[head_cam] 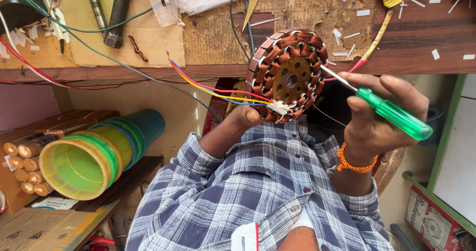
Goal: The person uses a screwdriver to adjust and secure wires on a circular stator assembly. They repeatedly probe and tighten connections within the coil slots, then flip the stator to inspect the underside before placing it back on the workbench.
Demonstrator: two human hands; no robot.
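I'm looking down over the checked shirt (258, 191) at both hands raised near the middle of the frame. My left hand (246, 116) is closed around the lower edge of the round motor stator (289, 76), holding it upright on its rim with the flat face turned toward the camera, so the copper coils and the perforated centre plate are open to view. From the stator's lower left a bundle of red, yellow and blue wires (213, 88) trails off toward the left of the frame, leaving a white connector at the rim; they hang free of the grip, which keeps them out from under the fingers.

My right hand (382, 114), right of centre with an orange bead bracelet at the wrist, is wrapped tightly around the green-handled screwdriver (391, 113). The shaft runs up and left, and its tip sits at the stator's right rim among the windings; I cannot tell whether it touches metal or wire.

Across the top of the frame runs the worn wooden workbench (307, 13), strewn with paper scraps, a hammer (117, 18) at upper left and a clear plastic bag. At lower left lies a stack of green and yellow plastic tubs (94, 156) on its side, beside rolled tubes in a box
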